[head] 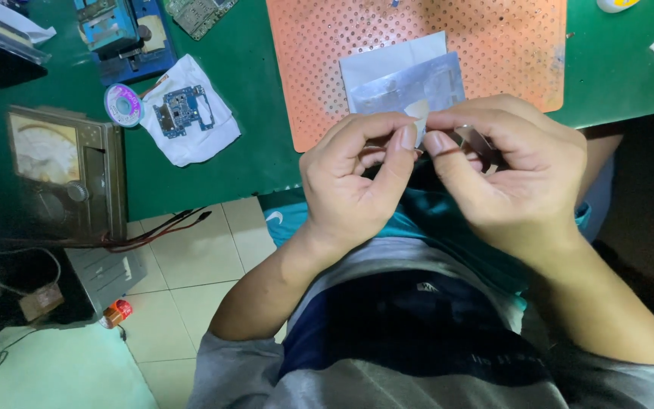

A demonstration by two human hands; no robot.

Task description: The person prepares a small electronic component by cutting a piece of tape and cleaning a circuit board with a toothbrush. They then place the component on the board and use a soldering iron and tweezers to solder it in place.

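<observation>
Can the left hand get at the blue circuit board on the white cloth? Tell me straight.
Probably yes. The blue circuit board lies uncovered on its white cloth, with bare green mat between it and the left hand, though that hand is pinching a small white piece.

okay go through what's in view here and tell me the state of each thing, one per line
left hand: pinching a small white piece.
right hand: pinching the same piece.
small white piece: held between both hands' fingertips.
silvery pouch: lying flat on the orange perforated mat.
blue circuit board: resting on a white cloth.
</observation>
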